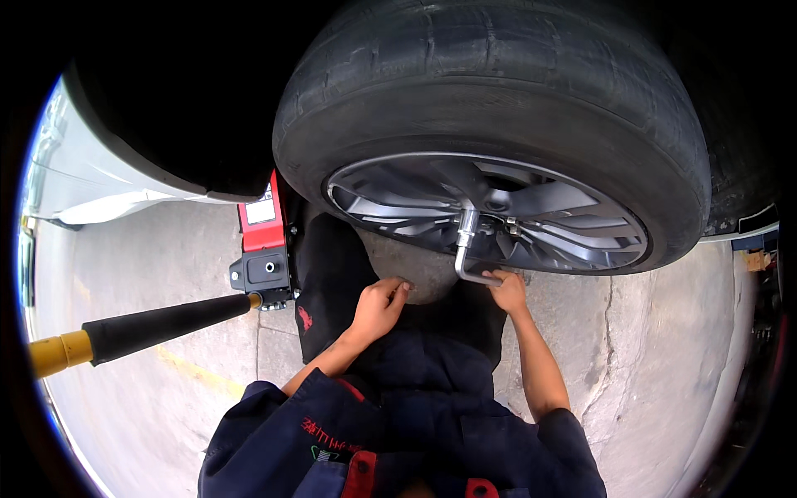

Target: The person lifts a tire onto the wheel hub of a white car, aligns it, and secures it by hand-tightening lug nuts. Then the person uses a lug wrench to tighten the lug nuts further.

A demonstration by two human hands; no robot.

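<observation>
A car wheel with a black tire (490, 108) and a grey multi-spoke rim (564, 199) fills the space before me. An L-shaped lug wrench (462, 253) has its socket end at the hub, among the spokes. My right hand (508, 292) is closed around the free end of the wrench's bent handle. Apart from the wheel, my left hand (382, 307) hovers near my left leg. Its fingers are curled against the thumb; anything small between them cannot be made out.
At the left stands a red and black floor jack (267, 236), partly under the car. Its yellow handle with a black sleeve (170, 326) reaches out to the left. The silver car body (108, 178) curves above. Cracked concrete floor (639, 357) lies around me.
</observation>
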